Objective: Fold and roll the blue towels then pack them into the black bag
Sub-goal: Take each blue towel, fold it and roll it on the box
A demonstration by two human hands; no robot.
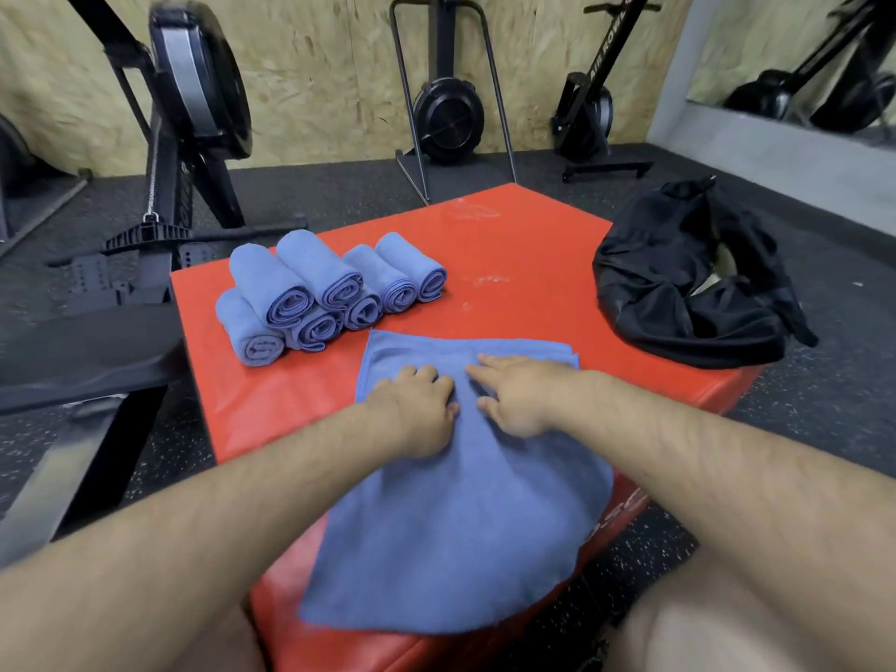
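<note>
A blue towel (451, 516) lies folded lengthwise on the red padded box (523, 264), its near end hanging over the box's front edge. My left hand (419, 409) presses flat on the towel's upper part, fingers slightly bent. Beside it my right hand (516, 397) rests on the same towel with fingers spread. Several rolled blue towels (320, 293) are stacked at the box's far left. The black bag (688, 278) slumps on the floor against the box's right side, its mouth partly gaping.
Rowing machines (194, 114) stand along the plywood wall behind, one close to the box's left. A black bench (82, 351) sits at the left. Dark speckled rubber floor surrounds the box. A mirror (795, 55) hangs at the right.
</note>
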